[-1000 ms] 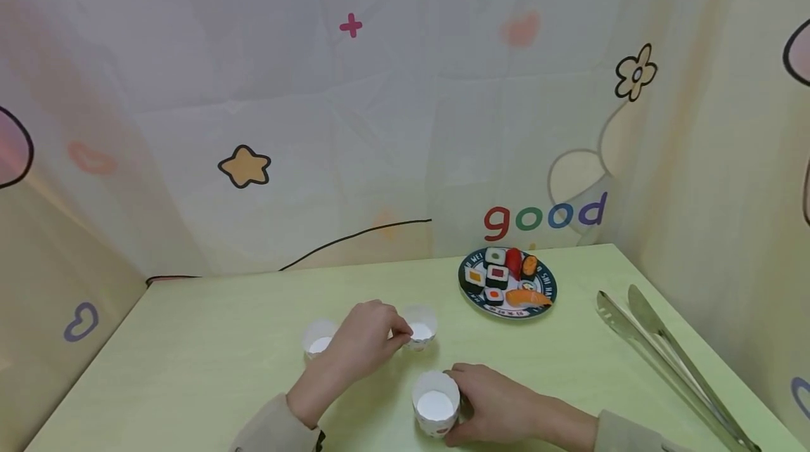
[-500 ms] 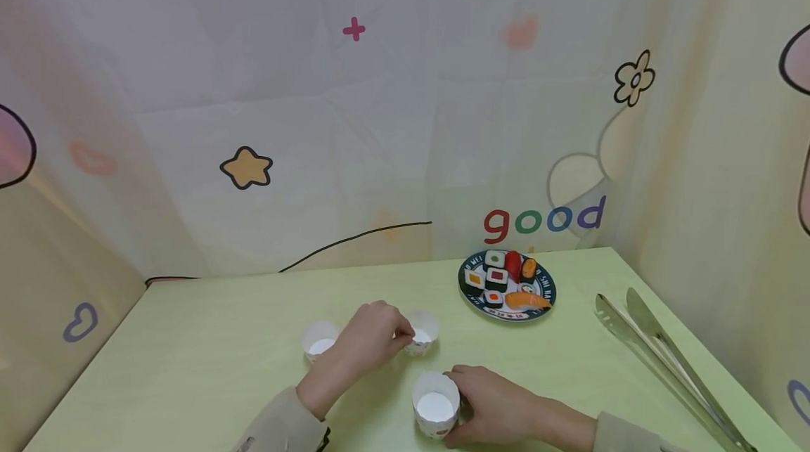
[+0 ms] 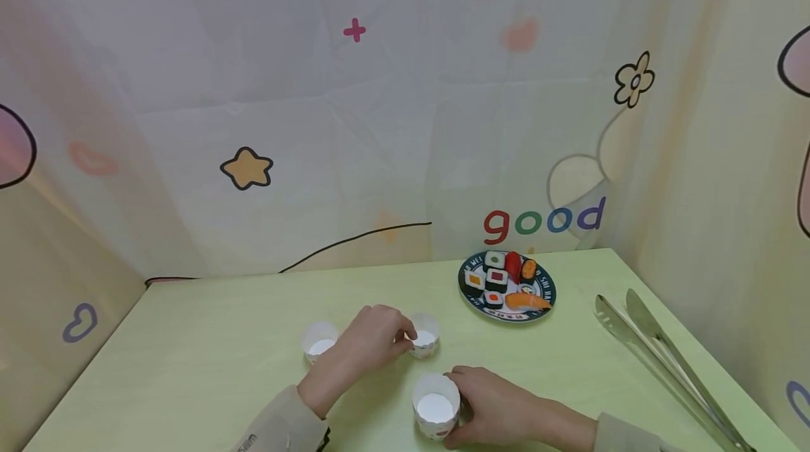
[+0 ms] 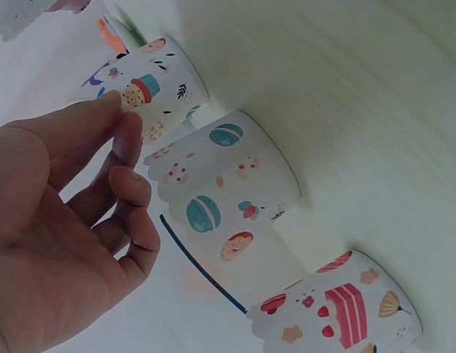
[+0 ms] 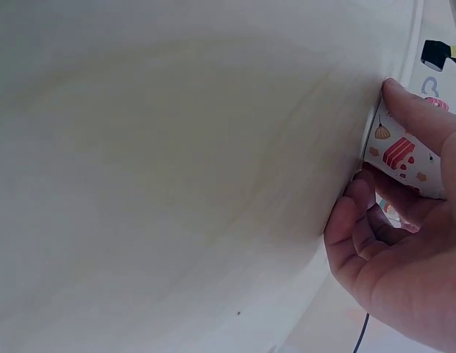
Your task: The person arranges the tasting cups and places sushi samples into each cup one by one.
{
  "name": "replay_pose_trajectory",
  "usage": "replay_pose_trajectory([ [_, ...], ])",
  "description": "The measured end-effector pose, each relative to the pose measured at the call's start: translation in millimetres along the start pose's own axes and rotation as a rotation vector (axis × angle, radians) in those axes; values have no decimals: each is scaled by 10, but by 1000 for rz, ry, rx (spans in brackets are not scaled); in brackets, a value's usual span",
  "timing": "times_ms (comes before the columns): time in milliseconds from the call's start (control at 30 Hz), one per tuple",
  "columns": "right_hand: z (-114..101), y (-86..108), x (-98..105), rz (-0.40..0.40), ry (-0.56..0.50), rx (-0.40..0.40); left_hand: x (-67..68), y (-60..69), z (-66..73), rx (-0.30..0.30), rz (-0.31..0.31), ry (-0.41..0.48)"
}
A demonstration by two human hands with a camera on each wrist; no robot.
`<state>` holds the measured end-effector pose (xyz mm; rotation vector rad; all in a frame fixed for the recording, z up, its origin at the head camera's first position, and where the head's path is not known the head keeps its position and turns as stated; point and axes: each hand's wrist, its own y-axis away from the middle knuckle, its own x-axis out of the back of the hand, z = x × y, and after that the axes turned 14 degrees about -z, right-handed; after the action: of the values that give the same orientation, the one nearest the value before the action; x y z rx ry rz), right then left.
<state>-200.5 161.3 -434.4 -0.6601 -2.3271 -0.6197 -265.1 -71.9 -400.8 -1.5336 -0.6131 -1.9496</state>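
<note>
Front cup point(image 3: 436, 408), paper, scalloped rim, cake-slice print: upright on the green table point(image 3: 190, 382), nearer the person than the plate point(image 3: 545, 287) and a bit to its left. Right hand point(image 3: 493, 406) grasping it: thumb on one side, fingers curled on the other.

Back cup point(image 3: 426, 337), same type, cupcake print, also upright: left of the plate, slightly nearer the person. Left hand point(image 3: 375, 338) on it, thumb and finger tips pinched together at the rim on the side away from the plate; other fingers loosely bent.

Two more cups in line with that one. Middle cup point(image 4: 228, 187), macaron print, well left of the plate, hidden by the left hand from the head view. Left cup point(image 3: 319, 341) farthest left of the plate, partly behind the forearm.

On the plate: sushi pieces point(image 3: 496, 279). Right of the plate: metal tongs point(image 3: 677, 360), lying spread. Behind the plate: printed cloth point(image 3: 380, 121), "good" lettering.
</note>
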Motion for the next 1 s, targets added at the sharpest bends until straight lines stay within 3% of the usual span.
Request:
replay_pose_trajectory([
  [233,79,5,4,-1,43,38,8,17,-11,1,-17,19],
  [433,34,19,3,-2,-4,15,38,61,16,-14,-31,46],
  [733,1,38,7,2,-14,-15,65,159,61,-79,-61,114],
  [1000,48,70,13,17,-5,23,105,242,132,-125,-118,128],
])
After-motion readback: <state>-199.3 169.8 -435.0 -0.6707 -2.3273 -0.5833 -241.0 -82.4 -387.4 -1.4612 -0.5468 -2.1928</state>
